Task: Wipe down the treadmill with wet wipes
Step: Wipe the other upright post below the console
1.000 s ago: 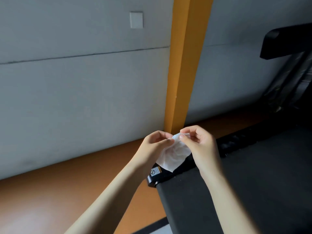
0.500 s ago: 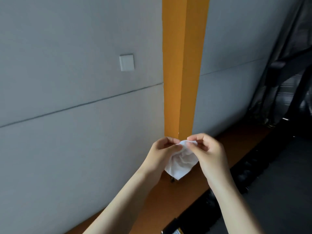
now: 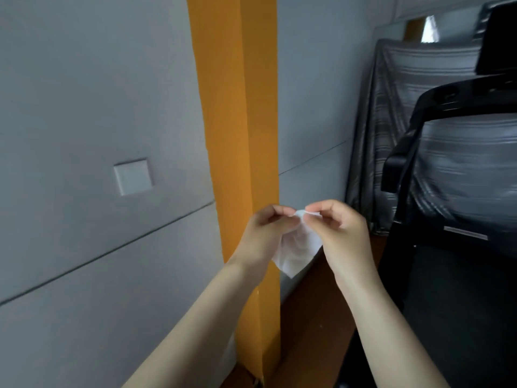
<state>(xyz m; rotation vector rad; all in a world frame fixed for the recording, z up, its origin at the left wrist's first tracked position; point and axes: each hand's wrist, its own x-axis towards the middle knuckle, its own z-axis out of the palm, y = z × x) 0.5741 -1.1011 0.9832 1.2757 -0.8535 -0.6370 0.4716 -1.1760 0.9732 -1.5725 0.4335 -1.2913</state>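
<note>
Grey wall point(image 3: 84, 93) behind; both hands pinch white wipe point(image 3: 298, 249).

Pinching a crumpled white wet wipe point(image 3: 297, 249) with left hand point(image 3: 265, 237) and right hand point(image 3: 344, 237). Just left of a black treadmill point(image 3: 461, 289).

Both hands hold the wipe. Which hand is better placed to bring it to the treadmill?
Right, probably. The right hand pinches the wet wipe on the side nearer the treadmill. The left hand pinches it too, but lies toward the orange pillar, away from the machine.
</note>
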